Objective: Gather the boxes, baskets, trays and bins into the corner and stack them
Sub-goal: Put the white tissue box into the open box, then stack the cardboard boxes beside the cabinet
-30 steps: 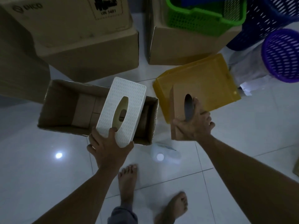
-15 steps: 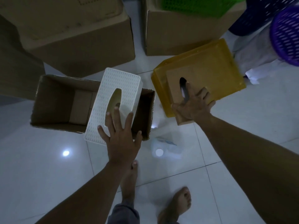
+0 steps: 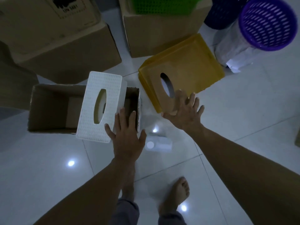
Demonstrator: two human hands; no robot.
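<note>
White tissue box [image 3: 100,106] lies centre-left across an open carton [image 3: 52,108], its slot facing up; the left hand [image 3: 127,137] beside it is flat, fingers spread, gripping nothing. Right hand [image 3: 185,114], equally slack, seems to touch the wooden tissue box [image 3: 162,96] lying on the yellow tray [image 3: 194,65]. Big cartons [image 3: 65,46], green basket [image 3: 162,5] and purple basket [image 3: 267,23] crowd the top.

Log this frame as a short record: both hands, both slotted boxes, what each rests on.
left hand: open, fingers spread, beside the white slotted box
right hand: open, fingers spread over the near end of the tan slotted box
white slotted box: lying across the open cardboard box
tan slotted box: lying on the yellow tray
grip: none on either box
</note>
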